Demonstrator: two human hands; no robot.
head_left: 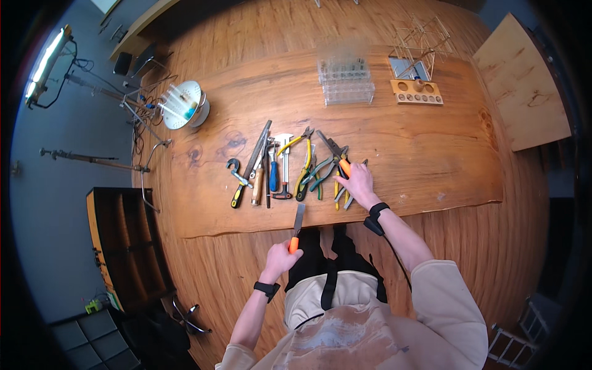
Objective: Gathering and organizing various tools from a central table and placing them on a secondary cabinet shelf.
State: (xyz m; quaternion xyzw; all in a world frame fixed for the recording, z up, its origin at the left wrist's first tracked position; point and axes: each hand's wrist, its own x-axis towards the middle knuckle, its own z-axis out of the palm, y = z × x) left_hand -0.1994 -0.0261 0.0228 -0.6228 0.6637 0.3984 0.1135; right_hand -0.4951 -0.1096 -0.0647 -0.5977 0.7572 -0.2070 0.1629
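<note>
My left hand [282, 259] is closed round the orange handle of a flat-bladed tool [299, 217], its grey blade pointing away from me just over the table's front edge. My right hand [359, 186] grips a second orange-handled tool with a long dark blade [329, 143]. That blade slants up and left above several pliers, whose exact count is hidden. Left of them lie yellow-handled diagonal cutters [302, 143], a blue-handled adjustable wrench [273, 169], a wooden-handled tool [257, 188], a file with a yellow-and-black handle [251, 165] and a micrometer [237, 171].
On the wooden table [431, 154], a white colander [200, 110] with clear tubes stands far left. Clear plastic racks [346, 83] sit at the back, beside a wooden block with round holes [418, 92] and a thin stick frame [425, 40]. A dark shelf [126, 240] stands left.
</note>
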